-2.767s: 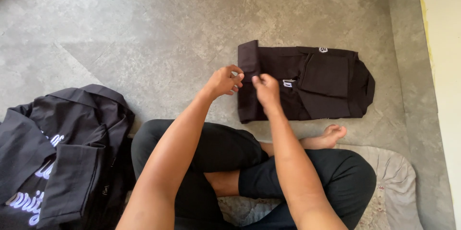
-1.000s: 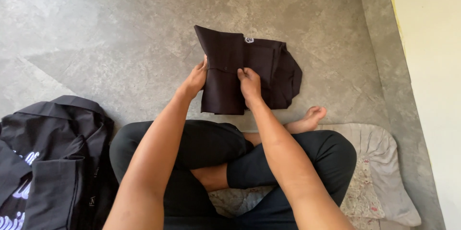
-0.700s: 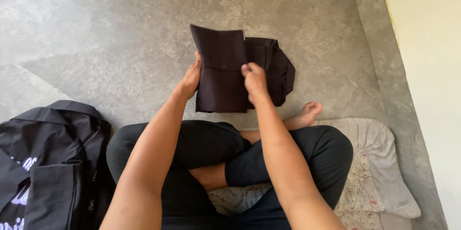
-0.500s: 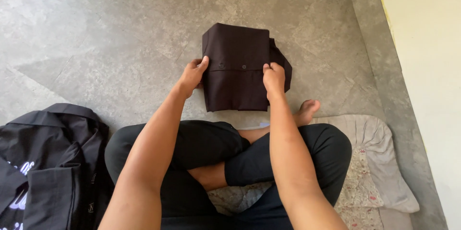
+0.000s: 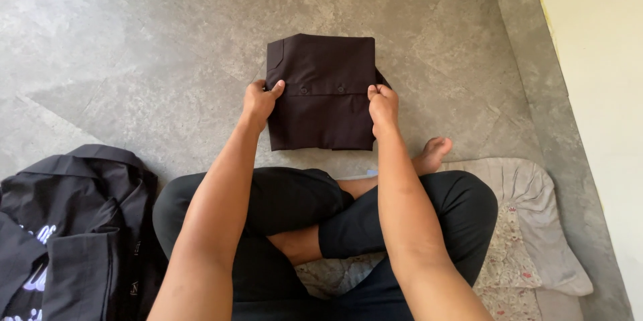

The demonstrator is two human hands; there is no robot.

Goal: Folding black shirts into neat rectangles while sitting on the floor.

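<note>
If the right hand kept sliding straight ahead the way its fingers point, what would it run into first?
The right hand already pinches the folded dark shirt; beyond its edge there seems to be only bare grey floor.

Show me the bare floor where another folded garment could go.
Bare floor spreads left of the folded shirt and beyond it; a narrower strip runs right, toward the wall. Crowded: the clothes pile at left, the cushion and legs nearest the person.
</note>
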